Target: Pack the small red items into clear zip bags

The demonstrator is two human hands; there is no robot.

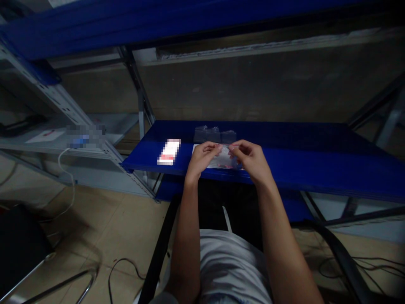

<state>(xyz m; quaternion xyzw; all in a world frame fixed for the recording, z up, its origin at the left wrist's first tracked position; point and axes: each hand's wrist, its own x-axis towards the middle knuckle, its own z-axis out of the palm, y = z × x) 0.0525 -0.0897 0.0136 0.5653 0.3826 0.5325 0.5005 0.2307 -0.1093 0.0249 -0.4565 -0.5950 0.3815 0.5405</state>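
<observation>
A small clear zip bag is pinched along its top edge between my two hands, just above the front of the blue shelf. My left hand grips the bag's left corner with thumb and fingertips. On the right corner, my right hand closes in the same kind of pinch. Something white, flat like paper, lies beneath the bag, partly hidden by it and my hands. Behind my hands rest several clear plastic bags, flat on the shelf. What the held bag contains, I cannot make out.
Left of my hands lies a bright, blurred-out rectangle. A grey side shelf carries a white cable. Metal uprights and a blue upper shelf frame the space. Chair armrests flank me; cables run over the floor.
</observation>
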